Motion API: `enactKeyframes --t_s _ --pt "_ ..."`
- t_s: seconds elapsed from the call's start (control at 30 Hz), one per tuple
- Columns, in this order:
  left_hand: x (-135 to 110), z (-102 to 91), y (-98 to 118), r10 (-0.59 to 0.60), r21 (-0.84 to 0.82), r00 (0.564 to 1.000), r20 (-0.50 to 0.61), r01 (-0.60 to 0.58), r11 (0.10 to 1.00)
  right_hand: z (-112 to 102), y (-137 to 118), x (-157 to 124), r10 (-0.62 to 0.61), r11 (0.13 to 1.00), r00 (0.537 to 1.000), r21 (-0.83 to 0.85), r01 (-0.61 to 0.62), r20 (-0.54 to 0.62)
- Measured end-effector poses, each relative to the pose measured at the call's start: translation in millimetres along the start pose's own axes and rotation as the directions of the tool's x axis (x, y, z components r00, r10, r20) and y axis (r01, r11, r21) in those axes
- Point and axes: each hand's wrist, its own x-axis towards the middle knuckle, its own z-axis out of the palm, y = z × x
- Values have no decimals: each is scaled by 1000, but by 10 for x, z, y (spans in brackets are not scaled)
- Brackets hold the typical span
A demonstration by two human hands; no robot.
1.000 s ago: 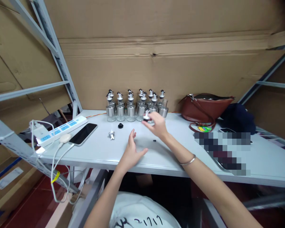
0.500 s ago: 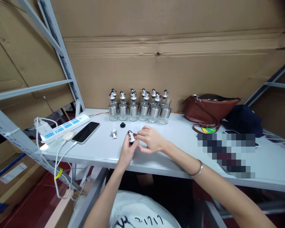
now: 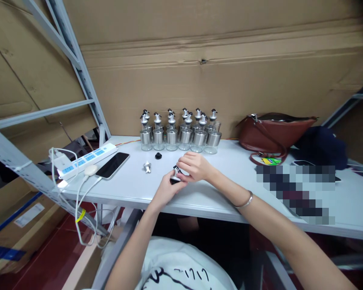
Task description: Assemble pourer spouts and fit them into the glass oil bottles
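Observation:
My left hand is closed around the base of a silver-and-black bottle pourer, held just above the front part of the table. The fingers of my right hand are bent and pinched at the upper right side of that pourer; their tips partly cover it. Behind my hands, a loose silver spout piece lies on the tabletop, with a round black stopper near it. Farther back stand several glass bottles with steel bands, most topped with similar pourers.
On the left lie a white power strip, a phone and white charging cables. A brown leather bag and a dark cap sit at the right. Cardboard stands behind the table.
The view has shifted slightly. Both hands have moved a little right with the pourer, and my right fingers have drawn in closer around its upper part.

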Motion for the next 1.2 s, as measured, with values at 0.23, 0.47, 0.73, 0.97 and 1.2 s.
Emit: enactKeyframes --t_s 0.23,0.47,0.73,0.97,1.2 --pt "7 46 21 -16 13 996 89 15 1000 42 3 -98 -1 998 1000 63 3 -27" --pt "45 -22 -62 -50 22 987 152 47 999 140 -5 -156 14 993 1000 119 -13 -5" --pt "-23 13 -47 -37 67 972 230 22 997 21 322 -359 389 920 919 20 -391 68" --pt "-6 -20 -65 20 27 1000 -5 -20 999 -95 630 -559 754 638 567 -164 -753 330" --pt "-26 5 -55 22 43 1000 -5 -22 999 -100 598 -570 886 411 265 -378 -830 382"
